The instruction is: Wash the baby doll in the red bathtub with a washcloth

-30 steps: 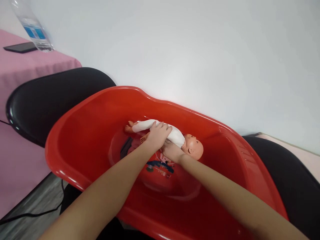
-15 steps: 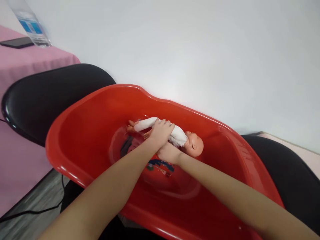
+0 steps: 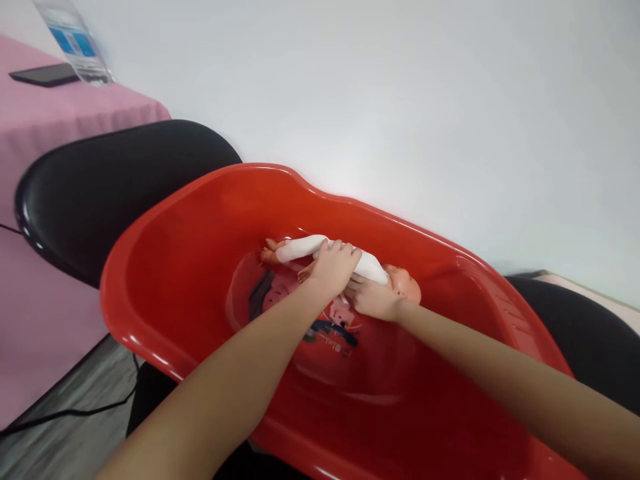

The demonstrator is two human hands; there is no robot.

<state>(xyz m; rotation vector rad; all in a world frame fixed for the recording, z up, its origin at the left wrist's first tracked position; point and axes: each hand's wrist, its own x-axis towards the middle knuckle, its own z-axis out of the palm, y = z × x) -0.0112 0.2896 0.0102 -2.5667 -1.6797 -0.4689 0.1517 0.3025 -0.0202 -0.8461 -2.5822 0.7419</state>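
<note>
A baby doll (image 3: 371, 267) in a white suit lies on its side in a red baby bath (image 3: 165, 287), its bare feet to the left and head to the right. My left hand (image 3: 336, 264) rests across the doll's middle, its fingers wrapped over the white cloth. Just right of it, my right hand (image 3: 373, 298) is at the doll's chest, below the head, fingers bent against the white suit. What the right fingertips pinch is partly hidden. One small doll hand shows left of my left wrist.
The bath rests between a black chair (image 3: 125, 180) at left and another black seat (image 3: 590, 333) at right, against a white wall. On a pink-covered table (image 3: 85, 110) stand a water bottle (image 3: 80, 47) and a flat dark object (image 3: 45, 75). A black cable (image 3: 75, 412) crosses the floor.
My right hand has shifted right, from beside my left hand toward the doll's neck, uncovering more of the printed picture on the bath floor. My left hand stays on the doll. The view has shifted slightly.
</note>
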